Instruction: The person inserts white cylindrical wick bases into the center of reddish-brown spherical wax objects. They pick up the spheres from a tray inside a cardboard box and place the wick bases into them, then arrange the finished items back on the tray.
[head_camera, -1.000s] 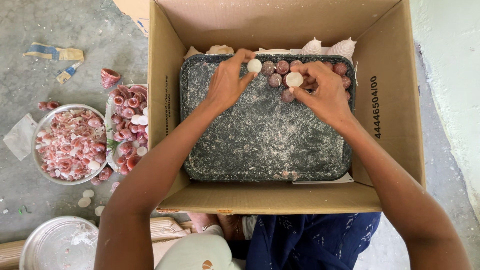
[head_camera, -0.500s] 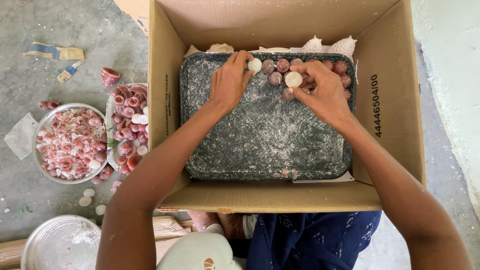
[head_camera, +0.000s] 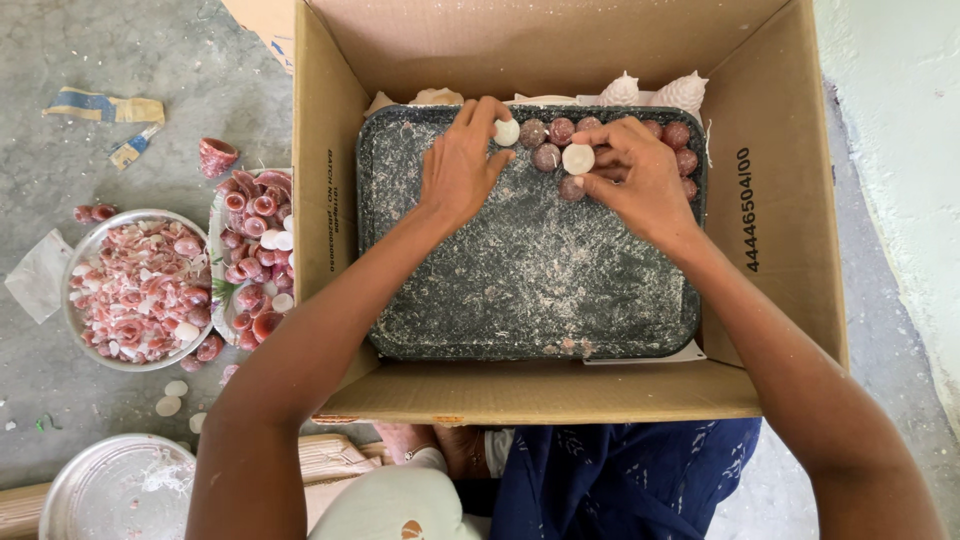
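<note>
Over the dark tray (head_camera: 530, 270) in the box (head_camera: 780, 200): left hand (head_camera: 458, 170) loosely curled, fingertips pinching a white shell (head_camera: 507, 132) at the tray's far edge; right hand (head_camera: 640, 180) beside it, pinching a white disc (head_camera: 578, 158) among reddish shells (head_camera: 546, 156).

- Open brown cardboard box (head_camera: 780, 250) fills centre frame, flaps up, rectangular; dark printed marking runs down its right inner wall and its left outer wall.
- Torn scrap of wrapper (head_camera: 108, 106), tan with blue, lies on concrete floor, upper left, well apart from box.
</note>
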